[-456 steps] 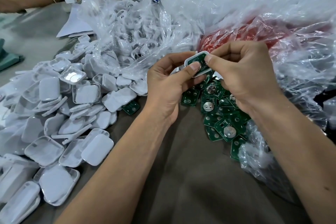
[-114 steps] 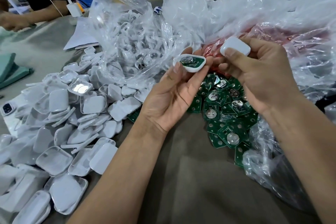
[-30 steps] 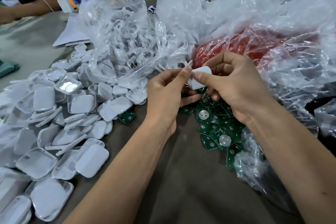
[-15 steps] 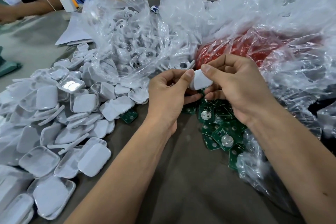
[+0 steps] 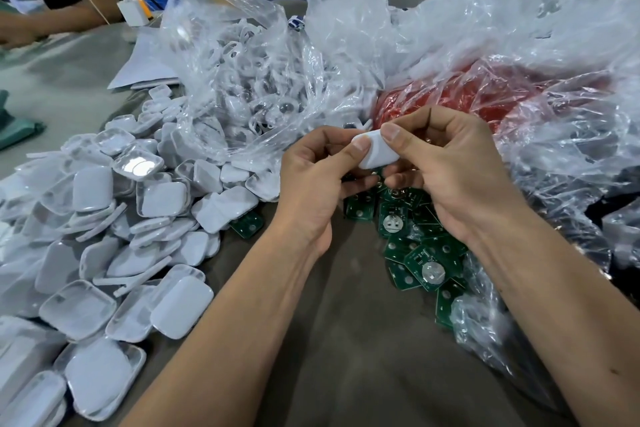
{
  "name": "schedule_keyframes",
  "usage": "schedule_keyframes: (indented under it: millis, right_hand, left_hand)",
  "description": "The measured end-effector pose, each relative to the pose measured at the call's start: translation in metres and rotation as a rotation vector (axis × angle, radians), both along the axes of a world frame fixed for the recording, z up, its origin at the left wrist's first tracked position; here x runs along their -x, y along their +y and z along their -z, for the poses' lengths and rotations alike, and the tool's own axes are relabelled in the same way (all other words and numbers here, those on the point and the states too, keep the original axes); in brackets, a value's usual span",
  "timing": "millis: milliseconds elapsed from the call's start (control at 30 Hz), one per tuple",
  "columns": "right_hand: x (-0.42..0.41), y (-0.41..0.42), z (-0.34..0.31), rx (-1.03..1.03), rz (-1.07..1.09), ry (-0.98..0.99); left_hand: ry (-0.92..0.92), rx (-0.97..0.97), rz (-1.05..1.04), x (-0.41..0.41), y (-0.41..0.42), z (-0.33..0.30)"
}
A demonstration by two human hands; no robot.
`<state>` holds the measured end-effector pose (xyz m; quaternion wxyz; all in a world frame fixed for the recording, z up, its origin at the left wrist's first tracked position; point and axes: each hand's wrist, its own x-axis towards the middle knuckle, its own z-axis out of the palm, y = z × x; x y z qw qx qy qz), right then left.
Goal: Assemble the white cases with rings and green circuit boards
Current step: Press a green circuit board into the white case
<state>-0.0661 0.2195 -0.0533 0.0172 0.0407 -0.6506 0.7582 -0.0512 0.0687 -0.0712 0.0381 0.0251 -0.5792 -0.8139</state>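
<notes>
White case [image 5: 378,150] pinched between both hands, left hand [image 5: 320,180], right hand [image 5: 450,170], above green circuit boards [image 5: 420,246]

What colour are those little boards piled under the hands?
Green, with round silver discs on them: the boards, seen in the head view.

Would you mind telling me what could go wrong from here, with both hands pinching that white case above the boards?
The white case is pinched only by the fingertips of the left hand and right hand, so it might slip. If dropped, it would probably land among the loose green circuit boards directly below and could scatter them.
</notes>
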Motion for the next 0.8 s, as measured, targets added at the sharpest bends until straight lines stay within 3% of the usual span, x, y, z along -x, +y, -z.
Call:
schedule_keyframes:
  millis: [333,800]
  right_hand:
    - [-0.001,-0.010,0.006,0.155,0.008,0.003]
    - [-0.004,-0.014,0.009,0.170,0.014,0.083]
  left_hand:
    - [0.022,-0.041,-0.018,-0.001,0.000,0.000]
    - [0.070,-0.085,-0.006,-0.001,0.001,0.003]
